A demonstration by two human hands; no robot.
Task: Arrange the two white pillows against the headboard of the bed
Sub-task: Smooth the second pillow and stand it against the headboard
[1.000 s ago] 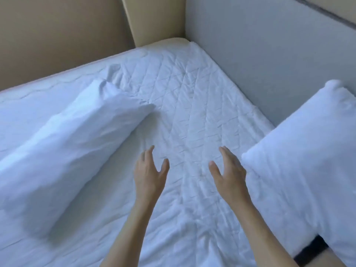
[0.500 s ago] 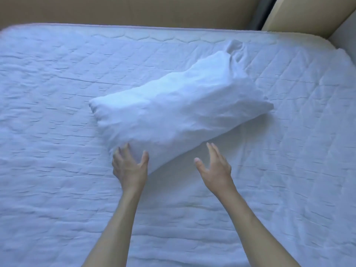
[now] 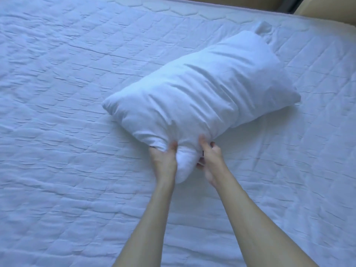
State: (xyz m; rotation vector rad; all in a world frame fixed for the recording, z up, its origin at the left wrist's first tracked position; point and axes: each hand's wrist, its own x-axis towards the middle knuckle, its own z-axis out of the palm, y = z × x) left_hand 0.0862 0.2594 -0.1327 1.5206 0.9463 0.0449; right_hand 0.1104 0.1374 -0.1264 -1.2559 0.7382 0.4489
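Note:
One white pillow (image 3: 202, 89) lies diagonally across the middle of the quilted white mattress (image 3: 67, 112), its far end pointing to the upper right. My left hand (image 3: 164, 160) pinches the pillow's near corner from the left. My right hand (image 3: 211, 160) squeezes the same corner from the right, and the fabric bulges between them. The second pillow and the headboard are out of view.
The mattress's far edge (image 3: 192, 4) runs along the top, with a tan wall (image 3: 240, 1) behind it. A dark gap (image 3: 292, 4) and a tan panel (image 3: 327, 10) show at the top right corner.
My view swung left from the headboard corner to this pillow. Both hands, open and apart before, have closed on the pillow's near corner.

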